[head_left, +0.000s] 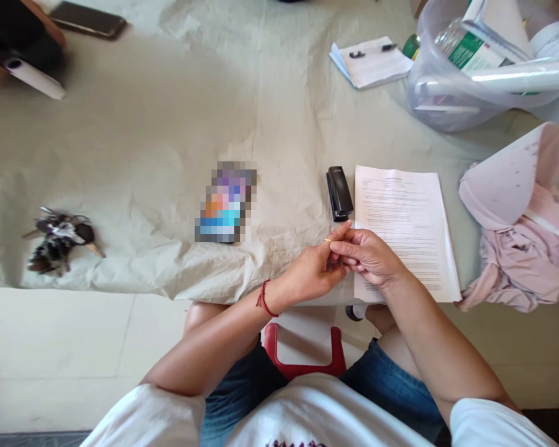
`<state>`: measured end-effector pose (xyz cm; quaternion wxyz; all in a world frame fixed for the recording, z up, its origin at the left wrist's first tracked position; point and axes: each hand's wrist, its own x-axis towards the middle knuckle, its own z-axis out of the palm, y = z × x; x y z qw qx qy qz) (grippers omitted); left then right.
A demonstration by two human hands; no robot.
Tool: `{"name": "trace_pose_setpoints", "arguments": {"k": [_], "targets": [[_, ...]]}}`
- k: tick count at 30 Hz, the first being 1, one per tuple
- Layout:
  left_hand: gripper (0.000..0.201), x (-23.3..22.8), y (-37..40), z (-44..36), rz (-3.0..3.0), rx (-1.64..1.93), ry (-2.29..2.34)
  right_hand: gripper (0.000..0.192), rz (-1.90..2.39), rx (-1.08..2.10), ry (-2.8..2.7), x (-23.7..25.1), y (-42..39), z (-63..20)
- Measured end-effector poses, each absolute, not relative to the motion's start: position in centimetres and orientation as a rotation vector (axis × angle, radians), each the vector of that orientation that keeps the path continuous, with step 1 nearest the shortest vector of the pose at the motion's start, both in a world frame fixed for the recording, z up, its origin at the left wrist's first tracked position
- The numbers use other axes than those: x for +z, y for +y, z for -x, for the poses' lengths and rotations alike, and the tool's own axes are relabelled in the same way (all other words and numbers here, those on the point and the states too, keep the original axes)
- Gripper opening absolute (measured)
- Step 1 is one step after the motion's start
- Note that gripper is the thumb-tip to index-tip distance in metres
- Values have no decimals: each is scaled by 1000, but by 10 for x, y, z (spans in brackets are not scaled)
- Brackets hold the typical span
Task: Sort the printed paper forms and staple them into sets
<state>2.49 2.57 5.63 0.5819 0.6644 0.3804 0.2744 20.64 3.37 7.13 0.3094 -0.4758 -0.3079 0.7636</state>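
Note:
My left hand (314, 270), with a red cord bracelet at the wrist and a thin gold ring on a finger, meets my right hand (370, 254) over the table's near edge. Both are closed on each other, their fingers overlapping, and the right thumb rests near the ring. No separate object shows between them, though the inner fingers are partly hidden. Just beyond the fingertips lies a black stapler (340, 192). Under and beside my right hand is a stack of printed paper (400, 217). A phone (226, 202) with a pixelated screen lies farther left.
A bunch of keys (60, 239) is at left. Pink cloth with a visor (512, 180) lies right. Behind stand a clear plastic tub (442, 118) and a notepad with a pen (370, 62). Another person's hand (46, 25) is near a dark phone (88, 20).

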Motion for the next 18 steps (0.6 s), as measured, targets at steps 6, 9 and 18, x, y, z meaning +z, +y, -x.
{"name": "trace_pose_setpoints", "arguments": {"k": [6,9,18], "targets": [[94,76,31,-19,-1115,361,770,39,1204,2050,-819,66,32,-206],[94,80,32,-18,-981,388,727,41,1203,2068,-877,69,32,-205],[16,67,50,-19,-814,762,968,29,1674,1068,-1227,88,55,-280]]}}
